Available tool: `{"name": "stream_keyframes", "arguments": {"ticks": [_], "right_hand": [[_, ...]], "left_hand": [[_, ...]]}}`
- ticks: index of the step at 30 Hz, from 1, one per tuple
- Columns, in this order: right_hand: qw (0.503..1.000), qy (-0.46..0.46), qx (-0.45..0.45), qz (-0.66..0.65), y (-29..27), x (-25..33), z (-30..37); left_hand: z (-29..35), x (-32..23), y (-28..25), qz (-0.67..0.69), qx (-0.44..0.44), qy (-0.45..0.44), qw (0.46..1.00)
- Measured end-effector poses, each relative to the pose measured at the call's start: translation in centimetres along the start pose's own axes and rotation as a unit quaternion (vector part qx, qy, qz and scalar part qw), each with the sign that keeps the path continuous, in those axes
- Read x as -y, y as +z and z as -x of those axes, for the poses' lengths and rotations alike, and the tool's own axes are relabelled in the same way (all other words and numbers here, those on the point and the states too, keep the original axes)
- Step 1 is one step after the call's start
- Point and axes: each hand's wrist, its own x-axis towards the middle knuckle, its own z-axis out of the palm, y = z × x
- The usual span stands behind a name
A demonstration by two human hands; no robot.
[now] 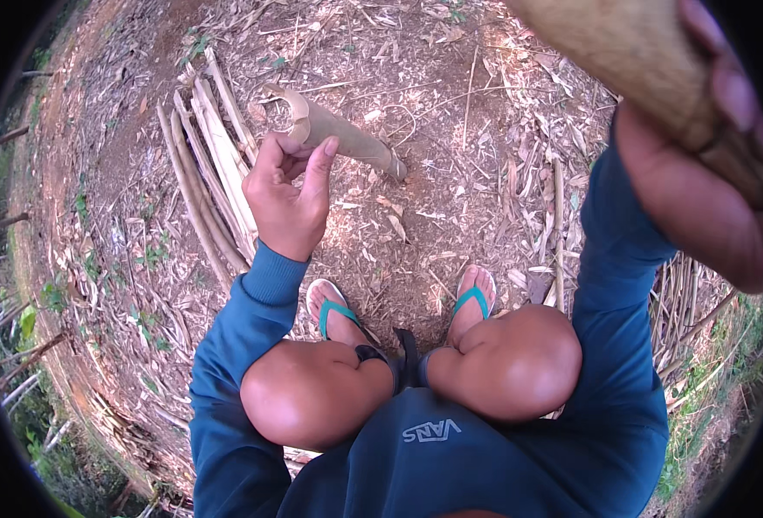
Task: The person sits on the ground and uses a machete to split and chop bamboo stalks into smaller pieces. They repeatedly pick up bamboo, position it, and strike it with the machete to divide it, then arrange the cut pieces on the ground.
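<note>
My left hand (291, 190) pinches the upper rim of a hollow, split bamboo section (347, 140) between thumb and fingers. The section's top is a curved, C-shaped edge, and its lower end meets the ground. Raised close to the camera at the upper right, my right hand (701, 190) is wrapped around a thick tan piece of wood (632, 65). A ring-like ridge crosses that piece near the hand, and its far end runs out of the picture. The two pieces are apart.
Several long split bamboo strips (217, 164) lie side by side on the left. Dry leaves and shavings (398, 229) cover the ground. My feet, in teal-strapped sandals (474, 298), are planted below my bent knees. A thin stick (559, 233) and a bundle of sticks (683, 302) lie on the right.
</note>
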Motion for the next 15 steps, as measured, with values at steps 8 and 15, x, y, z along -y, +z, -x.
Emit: {"name": "stream_keyframes", "arguments": {"ticks": [8,15], "right_hand": [[0.921,0.275,0.093,0.26,-0.2,-23.1,13.8],[0.921,0.332,0.096,0.181,-0.7,-20.2,11.8]], "left_hand": [[0.0,0.2,-0.2,0.057,-0.049,-0.045,0.996],[-0.1,-0.4,-0.2,0.028,0.001,-0.052,0.998]]}}
